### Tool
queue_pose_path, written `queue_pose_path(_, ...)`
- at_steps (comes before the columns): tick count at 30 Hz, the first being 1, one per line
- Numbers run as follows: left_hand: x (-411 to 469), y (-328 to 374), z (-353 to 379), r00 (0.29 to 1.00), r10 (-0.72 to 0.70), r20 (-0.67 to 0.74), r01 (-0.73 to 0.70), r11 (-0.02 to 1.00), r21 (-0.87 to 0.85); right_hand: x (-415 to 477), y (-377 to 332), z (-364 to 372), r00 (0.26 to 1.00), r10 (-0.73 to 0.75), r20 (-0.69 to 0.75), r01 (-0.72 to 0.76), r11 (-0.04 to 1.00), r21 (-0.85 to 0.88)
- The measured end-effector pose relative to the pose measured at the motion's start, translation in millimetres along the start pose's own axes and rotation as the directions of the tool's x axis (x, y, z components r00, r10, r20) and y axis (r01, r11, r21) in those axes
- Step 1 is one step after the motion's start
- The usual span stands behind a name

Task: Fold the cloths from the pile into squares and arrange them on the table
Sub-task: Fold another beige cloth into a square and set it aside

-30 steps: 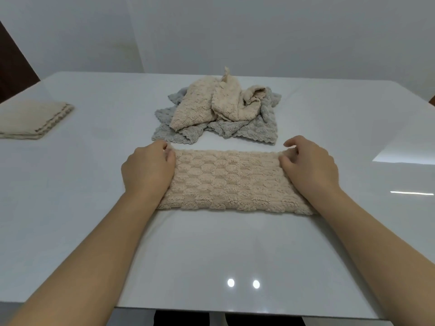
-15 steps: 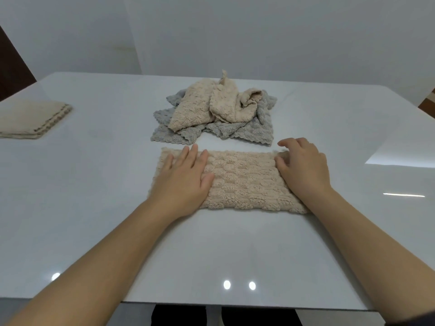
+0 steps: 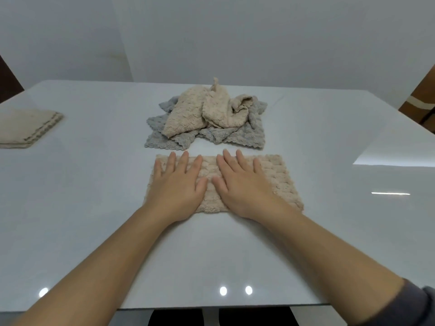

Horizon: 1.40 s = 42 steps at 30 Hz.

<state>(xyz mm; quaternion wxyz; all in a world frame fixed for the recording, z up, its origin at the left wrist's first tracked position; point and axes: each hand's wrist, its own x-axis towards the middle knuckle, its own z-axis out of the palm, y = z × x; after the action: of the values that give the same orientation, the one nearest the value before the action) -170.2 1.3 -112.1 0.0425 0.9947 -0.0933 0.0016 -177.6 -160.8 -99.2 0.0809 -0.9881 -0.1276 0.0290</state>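
Note:
A beige textured cloth [image 3: 280,180], folded into a long rectangle, lies flat on the white table [image 3: 94,208] in front of me. My left hand [image 3: 176,187] rests palm down on its left half, fingers spread. My right hand [image 3: 244,187] lies palm down on the middle, fingers spread, thumb close to the left thumb. Neither hand grips anything. Behind the cloth sits the pile [image 3: 207,118]: crumpled beige cloths on top of grey ones. A folded beige square [image 3: 26,128] lies at the table's left edge.
The table's near edge [image 3: 211,307] runs just below my forearms. A wall stands close behind the table. A brown piece of furniture [image 3: 421,100] shows at the far right, and something dark [image 3: 9,83] at the far left.
Both hands left the cloth's ends and moved inward. They now lie flat, side by side on the cloth. The cloth's right end is uncovered.

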Motion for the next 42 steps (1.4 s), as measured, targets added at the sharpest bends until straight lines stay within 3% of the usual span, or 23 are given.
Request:
queue_pose_path(11, 0, -1, -2, 1.000, -0.016, 0.011, 0.017, 0.999, -0.034, -8, 30, 0, 0.987, 0.162, -0.001, -0.162, 0.987, 0.001)
queue_pose_path(17, 1, -8, -2, 0.993, -0.114, 0.025, 0.115, 0.992, -0.056, -8, 42, 0, 0.963, 0.267, -0.026, -0.267, 0.964, 0.010)
queue_pose_path(25, 7, -19, -9, 0.978, -0.206, 0.025, 0.206, 0.979, 0.005, -9, 40, 2, 0.963, 0.263, -0.060, -0.263, 0.965, 0.013)
queue_pose_path(28, 2, -3, -16, 0.969, -0.237, -0.069, 0.236, 0.972, -0.019, -8, 40, 2, 0.961, 0.269, -0.068, -0.269, 0.963, 0.004)
queue_pose_path(31, 4, 34, -22, 0.971, -0.150, -0.185, 0.129, 0.984, -0.120, -8, 40, 3, 0.959, 0.273, -0.073, -0.274, 0.962, 0.009)
queue_pose_path(33, 8, 60, -19, 0.985, -0.077, -0.153, 0.056, 0.989, -0.135, -8, 40, 4, 0.960, 0.271, -0.077, -0.271, 0.962, 0.005)
queue_pose_path(37, 15, 69, 0, 0.999, -0.049, -0.017, 0.047, 0.994, -0.100, -9, 40, 5, 0.961, 0.263, -0.086, -0.263, 0.965, 0.003)
queue_pose_path(42, 16, 41, -1, 0.998, -0.063, -0.013, 0.062, 0.997, -0.055, -9, 42, 4, 0.962, 0.259, -0.082, -0.259, 0.966, 0.013)
